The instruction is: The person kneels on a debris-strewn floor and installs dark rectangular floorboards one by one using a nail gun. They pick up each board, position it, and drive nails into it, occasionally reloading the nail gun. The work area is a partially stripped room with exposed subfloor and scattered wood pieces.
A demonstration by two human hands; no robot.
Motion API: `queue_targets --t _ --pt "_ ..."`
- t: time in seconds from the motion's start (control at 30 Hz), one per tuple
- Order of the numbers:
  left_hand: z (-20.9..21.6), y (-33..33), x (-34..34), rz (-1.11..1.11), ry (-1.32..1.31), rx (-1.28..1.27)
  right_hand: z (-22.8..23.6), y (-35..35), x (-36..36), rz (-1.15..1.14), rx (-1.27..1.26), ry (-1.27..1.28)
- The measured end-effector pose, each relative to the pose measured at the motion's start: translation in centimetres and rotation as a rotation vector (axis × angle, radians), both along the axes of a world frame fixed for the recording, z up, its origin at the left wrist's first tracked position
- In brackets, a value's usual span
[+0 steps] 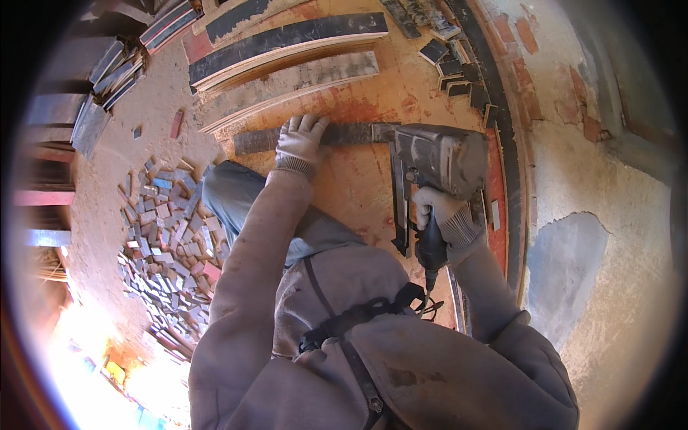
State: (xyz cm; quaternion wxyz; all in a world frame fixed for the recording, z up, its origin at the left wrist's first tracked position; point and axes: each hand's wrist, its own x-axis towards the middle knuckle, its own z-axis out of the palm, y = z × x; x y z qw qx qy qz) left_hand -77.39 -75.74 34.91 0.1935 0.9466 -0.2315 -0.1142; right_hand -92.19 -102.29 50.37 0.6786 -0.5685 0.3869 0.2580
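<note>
My left hand, in a pale work glove, is closed over a dark narrow plywood strip and presses it against the orange-brown work surface. My gloved right hand is wrapped round the handle of a bulky dark nail gun with a long slim magazine. The gun's nose lies at the strip's right end. A hose or cord runs from the bottom of its handle toward my waist. The gun hides whatever is under its nose.
Beyond the strip lie stacks of long plywood strips. Small dark blocks sit at the far right beside a worn plaster wall. A heap of wood offcuts spreads over the floor at left. More boards lie at the far left.
</note>
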Motion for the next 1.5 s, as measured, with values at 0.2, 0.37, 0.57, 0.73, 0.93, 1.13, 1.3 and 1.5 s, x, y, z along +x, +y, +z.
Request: queue_targets --t 0.2,0.37,0.57,0.73,0.93,1.13,1.3,1.5 --pt "0.3 -0.4 0.4 -0.011 -0.052 0.056 -1.2 -1.2 -0.8 -0.027 -0.016 0.143" --pt "3.3 1.7 -1.1 -0.205 -0.392 0.024 -2.0 -3.9 -5.2 0.098 -0.139 0.004" --pt "13.7 15.0 -3.6 0.142 -0.508 0.13 -4.2 -3.3 -8.6 -0.078 -0.195 -0.026" --pt "11.3 9.1 -1.3 0.074 -0.533 -0.251 -4.3 -1.7 -9.1 0.169 -0.408 -0.267" --pt "6.7 -14.0 3.8 -0.183 -0.311 -0.353 -1.3 -0.3 -9.7 0.375 -0.596 -0.12" --pt "4.0 -26.1 5.8 -0.29 -0.195 -0.134 -5.2 0.9 -12.1 0.084 -0.436 -0.269" --pt "0.5 -30.4 6.7 -0.272 -0.344 -0.034 -6.1 1.3 -12.8 0.252 -0.642 -0.291" --pt "0.3 -28.4 3.7 -0.385 -0.356 -0.264 -5.6 0.9 -12.3 0.051 -0.221 -0.259"
